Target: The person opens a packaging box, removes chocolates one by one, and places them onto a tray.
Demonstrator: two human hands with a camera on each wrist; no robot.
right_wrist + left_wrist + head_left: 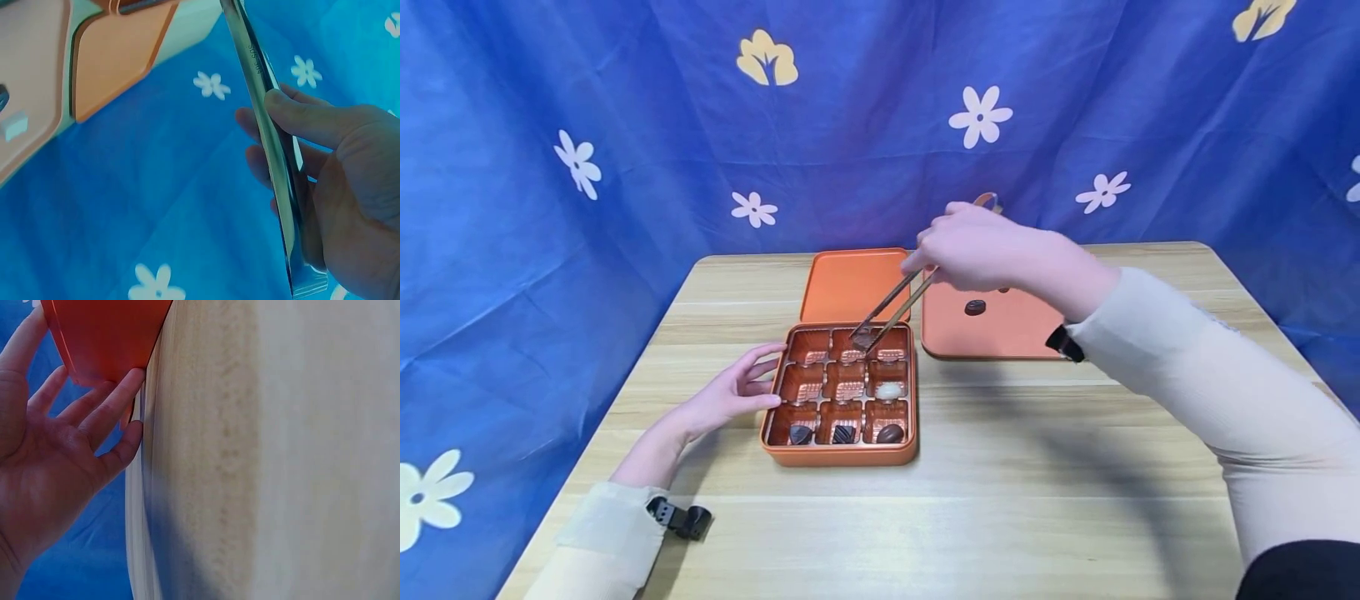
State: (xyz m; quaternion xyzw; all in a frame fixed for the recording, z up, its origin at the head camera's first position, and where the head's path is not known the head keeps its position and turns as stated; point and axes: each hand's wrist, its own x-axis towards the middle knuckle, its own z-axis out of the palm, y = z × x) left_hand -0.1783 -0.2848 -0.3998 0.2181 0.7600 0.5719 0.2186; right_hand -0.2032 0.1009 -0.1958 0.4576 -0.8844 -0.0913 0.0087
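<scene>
Metal tongs (901, 308) are held in my right hand (973, 246), thumb and fingers around the two arms. In the right wrist view the tongs (265, 131) show their bent end low by the palm. Their tips are at a dark chocolate (862, 339) over the back middle compartment of an orange box (850, 457). Whether it touches the compartment floor is unclear. My left hand (733, 392) touches the box's left side, fingers extended, as the left wrist view also shows. A white chocolate (889, 390) sits in the middle row's right compartment; three dark chocolates (843, 434) fill the front row.
Behind the box lies its orange lid (857, 287). A pink tray (1000, 333) to the right bears a dark chocolate (975, 307) and another partly hidden by my right arm. A blue flowered cloth (865, 125) hangs behind the wooden table (1000, 500).
</scene>
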